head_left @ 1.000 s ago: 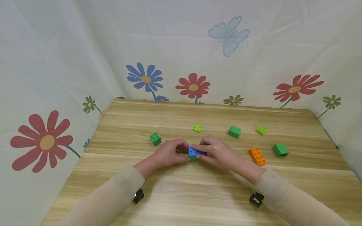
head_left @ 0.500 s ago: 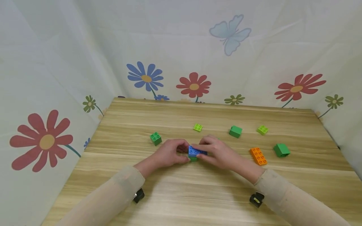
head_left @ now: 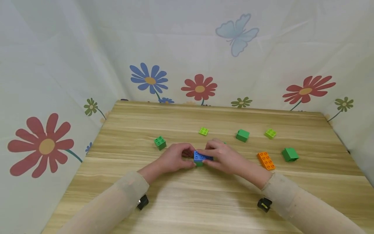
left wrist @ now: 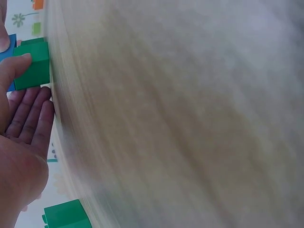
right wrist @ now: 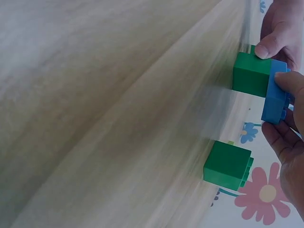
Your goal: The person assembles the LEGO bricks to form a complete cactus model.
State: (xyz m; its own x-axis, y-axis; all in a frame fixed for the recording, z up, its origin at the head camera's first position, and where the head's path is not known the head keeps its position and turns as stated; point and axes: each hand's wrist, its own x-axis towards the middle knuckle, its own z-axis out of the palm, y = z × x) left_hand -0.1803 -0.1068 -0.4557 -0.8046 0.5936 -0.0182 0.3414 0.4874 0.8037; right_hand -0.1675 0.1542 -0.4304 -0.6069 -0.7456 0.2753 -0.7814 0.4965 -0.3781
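In the head view a blue toy building brick [head_left: 198,156] sits on top of a green brick [head_left: 199,164] near the middle of the table. My left hand [head_left: 176,158] holds the green brick, its thumb on the near face and its fingers behind. My right hand [head_left: 226,158] pinches the blue brick between thumb and fingers and covers its right end. Seen from the right wrist, the blue brick [right wrist: 273,97] overhangs the green brick [right wrist: 251,73] toward the right hand. The left wrist view shows the left thumb against the green brick [left wrist: 35,66].
A green brick [head_left: 160,143] lies left of the hands. Beyond them is a lime brick [head_left: 204,131]. To the right are another lime brick [head_left: 270,134], two green bricks [head_left: 243,135] and an orange brick [head_left: 266,161]. A flowered curtain [head_left: 175,42] borders the table.
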